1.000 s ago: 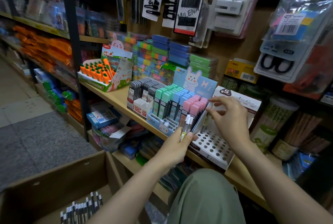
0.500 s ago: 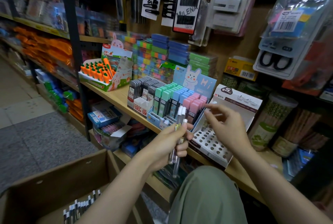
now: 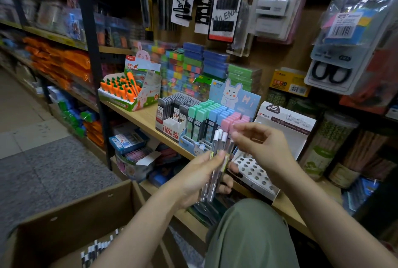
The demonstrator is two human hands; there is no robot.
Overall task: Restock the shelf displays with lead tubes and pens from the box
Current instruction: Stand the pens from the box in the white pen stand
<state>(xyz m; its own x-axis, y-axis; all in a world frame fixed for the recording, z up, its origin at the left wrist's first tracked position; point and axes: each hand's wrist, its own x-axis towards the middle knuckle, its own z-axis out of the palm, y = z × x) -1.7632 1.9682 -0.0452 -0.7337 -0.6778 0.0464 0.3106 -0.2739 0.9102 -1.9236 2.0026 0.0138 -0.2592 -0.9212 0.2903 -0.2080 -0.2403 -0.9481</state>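
Right hand now up at the pen tops, away from the white tray.

The left hand [image 3: 202, 178] still grips a bunch of pens [image 3: 215, 164] upright before the shelf [image 3: 142, 116], fingers curled round them. The right hand [image 3: 261, 147] has come nearer, its fingertips [image 3: 235, 136] pinching at one cap, though blur hides the contact. More pens lie in the box [image 3: 64, 224] below.

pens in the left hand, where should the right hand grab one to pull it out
Pinch one by its white cap end, coming from above and the right. The pens stand nearly upright, the left hand wraps their middles, and only the caps fan out free near the right hand.
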